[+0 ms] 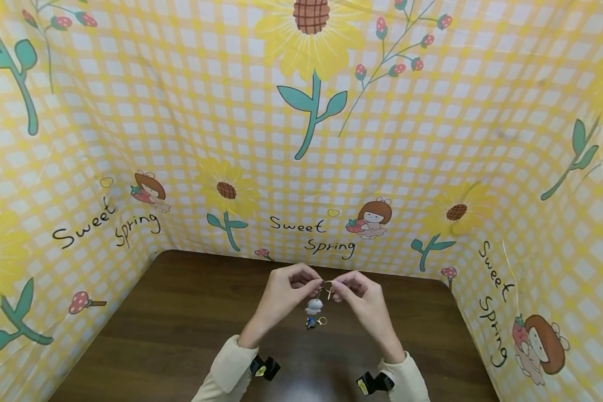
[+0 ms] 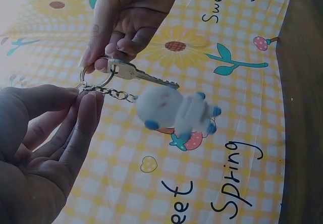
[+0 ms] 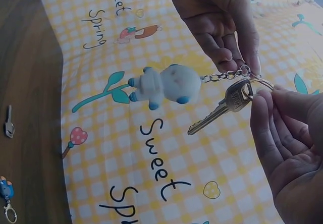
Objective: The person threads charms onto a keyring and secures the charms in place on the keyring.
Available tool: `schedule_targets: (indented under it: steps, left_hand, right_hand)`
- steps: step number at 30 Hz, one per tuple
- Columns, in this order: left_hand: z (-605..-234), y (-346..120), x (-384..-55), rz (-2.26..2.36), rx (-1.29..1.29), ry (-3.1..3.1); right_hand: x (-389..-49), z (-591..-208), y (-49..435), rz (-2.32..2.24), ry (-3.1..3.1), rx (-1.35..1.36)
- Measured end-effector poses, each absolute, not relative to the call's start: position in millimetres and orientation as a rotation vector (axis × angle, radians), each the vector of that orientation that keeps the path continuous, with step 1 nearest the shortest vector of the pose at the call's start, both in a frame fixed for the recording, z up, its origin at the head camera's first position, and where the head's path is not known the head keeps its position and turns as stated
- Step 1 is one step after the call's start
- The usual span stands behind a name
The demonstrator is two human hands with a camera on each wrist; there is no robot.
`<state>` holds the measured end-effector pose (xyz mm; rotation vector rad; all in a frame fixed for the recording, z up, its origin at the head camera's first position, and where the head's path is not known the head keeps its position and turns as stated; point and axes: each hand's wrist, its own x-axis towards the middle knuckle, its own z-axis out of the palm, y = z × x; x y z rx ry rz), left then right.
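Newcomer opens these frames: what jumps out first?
The yellow checked cloth dominates, rising behind and beside the dark table. Then the left hand and right hand, above the table, pinching a metal ring with a key and chained white figure. A blue charm lies on the table.

You've got a dark wood-grain table (image 1: 181, 312), faint glare (image 1: 326, 365) on top; checked yellow-and-white cloth (image 1: 206, 100) with printed sunflowers (image 1: 226, 190) and "Sweet Spring" lettering (image 1: 298, 225) walls three sides.

Draped booth (image 1: 532, 167), checked cloth (image 1: 196, 106), wood-grained table (image 1: 181, 318)
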<state>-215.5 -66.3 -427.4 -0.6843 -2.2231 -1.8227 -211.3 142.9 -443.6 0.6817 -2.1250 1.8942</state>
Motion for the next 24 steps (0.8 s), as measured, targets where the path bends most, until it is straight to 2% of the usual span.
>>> schedule_targets:
  steps: [24]
  left_hand:
    - [-427.6, -64.3, -211.8, -1.667, -0.682, -2.197]
  right_hand:
    - [-213.6, -451.3, 142.0, 1.747, -2.113, 0.825]
